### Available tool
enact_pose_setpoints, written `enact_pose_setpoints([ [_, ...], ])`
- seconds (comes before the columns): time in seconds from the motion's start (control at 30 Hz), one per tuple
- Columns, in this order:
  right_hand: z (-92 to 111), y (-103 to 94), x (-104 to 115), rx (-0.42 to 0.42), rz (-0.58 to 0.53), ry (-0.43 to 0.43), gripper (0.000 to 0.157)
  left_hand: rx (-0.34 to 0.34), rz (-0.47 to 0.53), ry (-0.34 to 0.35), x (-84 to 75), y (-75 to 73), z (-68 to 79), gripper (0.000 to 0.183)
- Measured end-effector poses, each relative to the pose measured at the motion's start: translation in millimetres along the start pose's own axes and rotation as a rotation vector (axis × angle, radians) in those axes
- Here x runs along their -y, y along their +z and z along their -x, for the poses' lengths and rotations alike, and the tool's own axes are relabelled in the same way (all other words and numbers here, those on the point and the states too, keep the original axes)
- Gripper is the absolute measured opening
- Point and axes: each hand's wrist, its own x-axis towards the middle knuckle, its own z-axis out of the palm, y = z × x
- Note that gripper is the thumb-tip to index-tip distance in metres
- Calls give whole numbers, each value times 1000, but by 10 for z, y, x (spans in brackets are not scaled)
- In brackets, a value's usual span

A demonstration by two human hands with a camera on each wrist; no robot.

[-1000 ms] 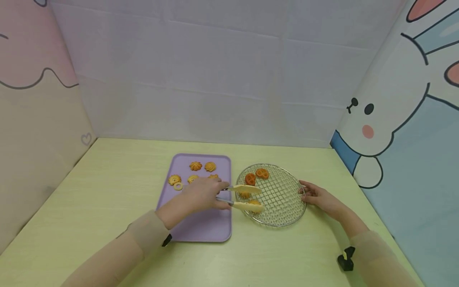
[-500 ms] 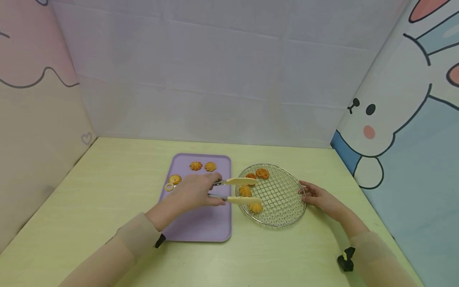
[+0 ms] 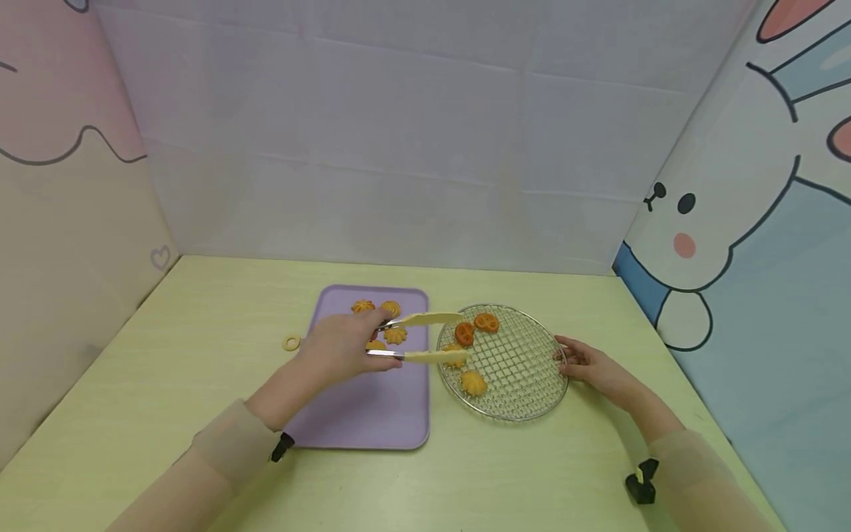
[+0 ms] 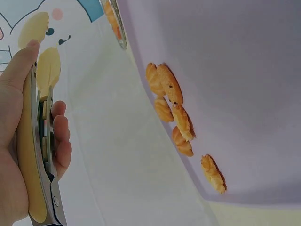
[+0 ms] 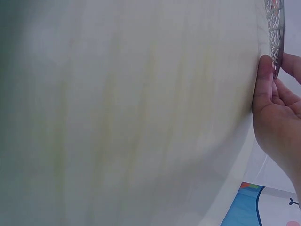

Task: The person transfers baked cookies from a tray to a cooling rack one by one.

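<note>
My left hand [image 3: 339, 341] grips metal tongs [image 4: 35, 141] with cream-coloured tips, held above the purple tray [image 3: 372, 417]. The tips stand apart with nothing between them, reaching from the tray's right side to the rack's left edge. Several golden cookies [image 3: 395, 335] lie on the tray's far half, some hidden by the hand. My right hand [image 3: 595, 369] pinches the right rim of a round wire rack [image 3: 518, 369] between thumb and fingers. On the rack's left side lie two reddish-brown pretzel-shaped cookies [image 3: 487, 322] and two golden flower-shaped cookies [image 3: 473, 383], one of these partly behind a tong tip.
Tray and rack sit side by side on a pale yellow table [image 3: 518, 473], a narrow gap between them. A white wall [image 3: 399, 148] rises behind, and printed panels with cartoon animals [image 3: 705, 214] stand at both sides.
My left hand has drawn the tongs leftward from over the rack to over the tray, leaving the front golden cookie on the rack uncovered. The right hand has stayed at the rim.
</note>
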Motion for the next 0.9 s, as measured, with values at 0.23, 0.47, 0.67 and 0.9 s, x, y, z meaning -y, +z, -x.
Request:
enact_pose_setpoints([
  [0.23, 7, 15, 14, -9, 6, 0, 67, -79, -23, 26, 114, 3, 62, 64],
  [0.47, 3, 14, 15, -15, 1, 7, 67, -175, -38, 33, 196, -51, 195, 64],
  [0.67, 10, 21, 26, -20, 5, 19, 67, -178, -11, -8, 271, -121, 272, 66],
  [0.9, 16, 19, 46, -14, 7, 18, 67, -143, -9, -55, 377, -183, 363, 55],
])
